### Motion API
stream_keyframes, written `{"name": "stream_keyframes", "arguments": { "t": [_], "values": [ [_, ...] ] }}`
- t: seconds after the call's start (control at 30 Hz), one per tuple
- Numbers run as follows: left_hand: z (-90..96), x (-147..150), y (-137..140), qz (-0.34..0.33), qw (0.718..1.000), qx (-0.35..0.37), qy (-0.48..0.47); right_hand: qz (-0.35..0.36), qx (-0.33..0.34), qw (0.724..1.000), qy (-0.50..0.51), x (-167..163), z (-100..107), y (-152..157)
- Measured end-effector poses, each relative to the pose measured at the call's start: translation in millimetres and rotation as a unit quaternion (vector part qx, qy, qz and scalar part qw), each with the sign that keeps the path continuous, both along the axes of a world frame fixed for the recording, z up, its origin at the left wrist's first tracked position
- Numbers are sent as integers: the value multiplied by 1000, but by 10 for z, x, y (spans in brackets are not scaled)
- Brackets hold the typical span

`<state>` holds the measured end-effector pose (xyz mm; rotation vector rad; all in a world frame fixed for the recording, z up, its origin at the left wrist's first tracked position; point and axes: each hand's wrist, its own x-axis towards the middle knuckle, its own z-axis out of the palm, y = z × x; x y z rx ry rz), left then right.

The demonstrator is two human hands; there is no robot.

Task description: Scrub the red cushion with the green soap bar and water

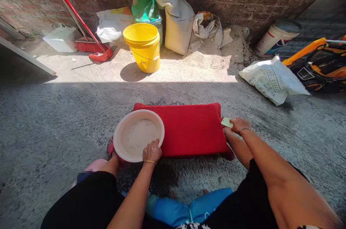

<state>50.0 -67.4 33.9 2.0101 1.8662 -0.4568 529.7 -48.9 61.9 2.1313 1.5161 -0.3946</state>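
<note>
My left hand (152, 152) grips the near right rim of a pale round basin (119, 139), its thumb reaching over the inside. The basin overlaps the left end of a low, oblong piece covered in red cloth (193, 128). Cloudy, whitish liquid appears to lie in the basin. Off the right end of the red cover, my right hand (240, 124) is closed on a small pale-green rectangular object (227, 122) with rounded corners; I cannot make out its exact kind. This hand is beside my right knee.
Behind stand a yellow bucket (146, 52), a stuffed sack (177, 23) and a red broom (88, 43) against the brick wall. To the right lie a white sack (273, 79) and an orange-black machine (321, 67). Blue fabric (189, 207) shows between my legs. The concrete beneath is wet.
</note>
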Motion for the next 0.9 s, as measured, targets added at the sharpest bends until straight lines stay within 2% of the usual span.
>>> {"name": "stream_keyframes", "arguments": {
  "t": [0.1, 0.2, 0.27, 0.37, 0.47, 0.53, 0.63, 0.7, 0.77, 0.9],
  "values": [
    [-26, -9, -9, -6, 1000, 12, -4, -49, -4, 998, -38, 188, 127, -112],
    [-46, -15, -14, -11, 1000, 23, -8, -21, 7, 999, -31, -53, 146, -6],
    [-48, -15, -15, -9, 1000, 21, -10, 23, 20, 999, -9, -417, 98, 153],
    [-29, -8, -12, -2, 1000, 11, -10, 119, 47, 991, 48, -1178, -3, 411],
    [-5, 2, -11, 4, 1000, -1, -5, 224, 51, 966, 121, -2017, -87, 586],
    [1, 6, -11, 7, 1000, -4, -1, 268, 39, 950, 158, -2484, -132, 638],
    [-4, 5, -8, 4, 1000, -2, 0, 312, 30, 931, 188, -2856, -186, 639],
    [-8, 2, -3, 0, 1000, 0, -1, 318, 24, 929, 190, -2821, -209, 599],
    [-2, 3, 3, -2, 1000, 2, -2, 300, 14, 937, 179, -2558, -220, 532],
    [37, 14, 12, 3, 1000, -8, 1, 219, -8, 967, 127, -1514, -203, 295]
  ]
}}
